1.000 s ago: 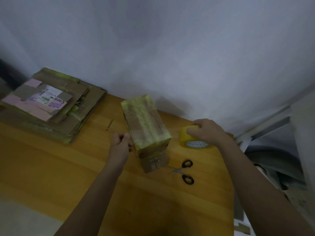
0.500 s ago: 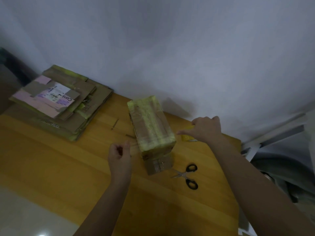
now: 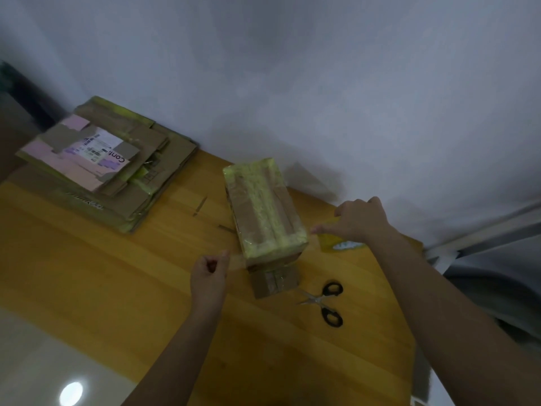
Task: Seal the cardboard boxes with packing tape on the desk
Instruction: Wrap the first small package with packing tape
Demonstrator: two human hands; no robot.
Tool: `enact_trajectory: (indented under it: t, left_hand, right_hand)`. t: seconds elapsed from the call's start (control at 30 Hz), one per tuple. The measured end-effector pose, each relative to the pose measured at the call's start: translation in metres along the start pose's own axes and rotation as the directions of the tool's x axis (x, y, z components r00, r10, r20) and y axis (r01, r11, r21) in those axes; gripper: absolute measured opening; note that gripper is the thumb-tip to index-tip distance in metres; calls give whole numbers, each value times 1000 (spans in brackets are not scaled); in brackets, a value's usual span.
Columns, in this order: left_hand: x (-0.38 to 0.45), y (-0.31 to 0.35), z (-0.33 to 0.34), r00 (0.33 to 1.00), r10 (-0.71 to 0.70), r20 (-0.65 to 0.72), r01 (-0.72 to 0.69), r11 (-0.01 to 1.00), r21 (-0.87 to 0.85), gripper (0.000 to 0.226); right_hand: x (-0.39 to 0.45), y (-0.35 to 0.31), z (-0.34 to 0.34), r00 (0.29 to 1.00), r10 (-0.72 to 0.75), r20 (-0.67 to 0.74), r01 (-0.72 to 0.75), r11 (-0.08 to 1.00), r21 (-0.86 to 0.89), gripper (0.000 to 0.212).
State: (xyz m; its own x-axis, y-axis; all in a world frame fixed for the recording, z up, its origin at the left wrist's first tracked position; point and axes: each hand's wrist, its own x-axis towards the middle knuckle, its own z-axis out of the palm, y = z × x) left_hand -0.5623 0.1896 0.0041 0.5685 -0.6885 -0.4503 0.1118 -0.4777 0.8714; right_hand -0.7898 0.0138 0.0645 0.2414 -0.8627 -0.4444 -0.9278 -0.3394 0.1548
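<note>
A tall cardboard box (image 3: pixel 263 212) wrapped in yellowish tape stands on the wooden desk (image 3: pixel 117 273). My left hand (image 3: pixel 209 271) pinches the free end of a clear tape strip just left of the box's near lower corner. The strip runs across the box's near face. My right hand (image 3: pixel 358 219) grips the yellow tape roll (image 3: pixel 339 241) right of the box, with the forefinger pointing at the box's edge. The roll is mostly hidden under the hand.
Black-handled scissors (image 3: pixel 328 303) lie on the desk in front of the roll. A stack of flattened cardboard boxes (image 3: pixel 102 162) with a pink label sits at the back left. A white wall rises behind the desk. The desk's right edge is near my right forearm.
My left hand drew back left and toward me, pulling the tape end out from the box. My right hand lifted the roll and shifted it closer to the box's right edge.
</note>
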Motion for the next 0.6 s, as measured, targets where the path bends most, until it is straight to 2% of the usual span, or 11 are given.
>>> enact_trajectory:
  t: [0.33, 0.53, 0.6]
  left_hand:
    - [8, -13, -1, 1000, 20, -5, -20, 999, 44, 27]
    - [11, -20, 0, 1000, 8, -9, -8, 999, 46, 28]
    - [13, -24, 1, 1000, -11, -11, 11, 999, 34, 28]
  right_hand:
    - [10, 0, 5, 1000, -17, 6, 17, 1000, -1, 117]
    - [15, -2, 17, 1000, -9, 12, 9, 1000, 23, 93]
    - [16, -4, 21, 999, 7, 40, -9, 999, 36, 94]
